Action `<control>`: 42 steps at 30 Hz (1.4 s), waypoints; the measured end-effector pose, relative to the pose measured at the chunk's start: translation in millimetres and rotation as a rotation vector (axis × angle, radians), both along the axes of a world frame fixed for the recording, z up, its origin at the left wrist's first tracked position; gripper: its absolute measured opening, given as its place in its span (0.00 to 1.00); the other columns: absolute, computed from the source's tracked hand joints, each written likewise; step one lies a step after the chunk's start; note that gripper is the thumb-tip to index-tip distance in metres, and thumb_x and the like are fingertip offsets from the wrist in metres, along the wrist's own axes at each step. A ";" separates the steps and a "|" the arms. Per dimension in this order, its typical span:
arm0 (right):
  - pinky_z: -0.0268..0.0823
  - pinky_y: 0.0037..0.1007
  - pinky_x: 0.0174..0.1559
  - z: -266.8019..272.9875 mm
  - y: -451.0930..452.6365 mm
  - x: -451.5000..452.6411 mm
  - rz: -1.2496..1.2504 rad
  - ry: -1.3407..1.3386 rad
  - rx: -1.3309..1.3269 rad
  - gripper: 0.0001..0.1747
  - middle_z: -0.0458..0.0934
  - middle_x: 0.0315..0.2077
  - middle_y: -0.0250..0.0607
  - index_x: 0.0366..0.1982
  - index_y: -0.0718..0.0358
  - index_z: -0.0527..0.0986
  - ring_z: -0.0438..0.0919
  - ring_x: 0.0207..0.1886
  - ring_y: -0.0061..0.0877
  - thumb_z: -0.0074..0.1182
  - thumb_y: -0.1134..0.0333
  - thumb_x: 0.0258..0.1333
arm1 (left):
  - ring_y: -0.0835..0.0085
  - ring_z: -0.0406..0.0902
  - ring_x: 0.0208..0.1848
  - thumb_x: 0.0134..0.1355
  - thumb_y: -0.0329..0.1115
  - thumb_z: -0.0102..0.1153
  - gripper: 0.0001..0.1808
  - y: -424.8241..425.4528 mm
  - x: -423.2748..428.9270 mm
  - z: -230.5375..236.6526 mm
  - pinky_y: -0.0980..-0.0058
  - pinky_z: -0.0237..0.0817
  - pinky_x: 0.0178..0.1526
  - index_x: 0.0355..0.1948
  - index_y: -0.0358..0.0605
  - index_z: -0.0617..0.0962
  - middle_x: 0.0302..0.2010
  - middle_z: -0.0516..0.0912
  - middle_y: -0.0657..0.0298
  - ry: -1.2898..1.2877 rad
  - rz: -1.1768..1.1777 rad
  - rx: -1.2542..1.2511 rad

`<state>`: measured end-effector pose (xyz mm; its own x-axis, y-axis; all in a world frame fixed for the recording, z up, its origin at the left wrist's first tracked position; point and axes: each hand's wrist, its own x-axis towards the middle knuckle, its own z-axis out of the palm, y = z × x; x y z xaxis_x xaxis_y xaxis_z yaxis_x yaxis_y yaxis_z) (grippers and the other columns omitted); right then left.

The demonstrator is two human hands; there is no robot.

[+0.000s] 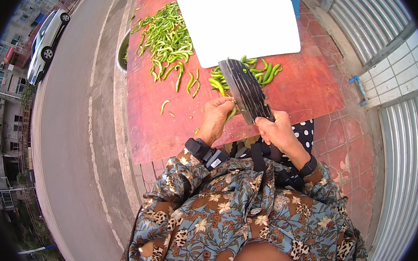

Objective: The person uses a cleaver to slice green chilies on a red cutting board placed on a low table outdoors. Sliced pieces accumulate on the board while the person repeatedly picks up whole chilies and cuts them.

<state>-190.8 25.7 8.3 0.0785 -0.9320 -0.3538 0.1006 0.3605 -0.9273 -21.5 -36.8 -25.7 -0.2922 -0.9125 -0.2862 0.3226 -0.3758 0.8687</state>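
Observation:
My right hand (277, 131) grips the handle of a cleaver (247, 87), its broad dark blade tilted up and away from me, with green bits stuck to it. In the fingers of my left hand (217, 114) is a green chili pepper (231, 115), close beside the blade's lower end. Just beyond the blade lie whole green chili peppers (270, 73), partly hidden by it. A wide heap of slender green chili pieces (168, 35) spreads over the far left of the red tabletop (157, 126).
An overexposed white board (239, 26) covers the table's far middle. A metal basin (122, 55) sits against the left edge. Beyond the kerb runs a road (66, 119) with a parked white car (46, 46). Corrugated metal shutters (406, 146) and a blue pipe (361, 91) are at right.

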 end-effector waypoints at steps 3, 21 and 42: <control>0.54 0.20 0.12 -5.1 -4.9 0.6 0.018 -0.034 0.012 0.08 0.66 0.11 0.31 0.18 0.66 0.67 0.62 0.10 0.14 0.48 0.70 0.47 | 0.74 0.76 0.30 0.55 0.26 0.48 0.08 -2.0 4.8 -5.4 0.73 0.69 0.42 0.35 0.36 0.76 0.29 0.78 0.63 0.035 -0.015 0.061; 0.52 0.19 0.10 -19.4 14.6 -30.1 -0.196 -0.128 0.098 0.09 0.66 0.11 0.31 0.16 0.65 0.67 0.62 0.09 0.14 0.49 0.73 0.48 | 0.59 0.74 0.40 0.57 0.28 0.48 0.06 8.5 103.5 -104.7 0.61 0.71 0.45 0.35 0.37 0.70 0.37 0.73 0.53 0.230 0.436 0.488; 0.52 0.20 0.10 -31.1 25.0 -58.2 -0.387 -0.077 0.060 0.09 0.66 0.11 0.30 0.15 0.63 0.66 0.62 0.09 0.14 0.48 0.74 0.47 | 0.66 0.72 0.31 0.51 0.29 0.51 0.09 -62.3 26.8 -97.1 0.70 0.64 0.36 0.32 0.36 0.77 0.28 0.78 0.57 -1.020 0.077 -0.700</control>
<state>-249.0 50.7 -22.7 -0.2463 -0.8759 -0.4150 0.3079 0.3353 -0.8904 5.3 -99.2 -122.9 -0.1612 -0.9655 0.2047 -0.6181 0.2604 0.7417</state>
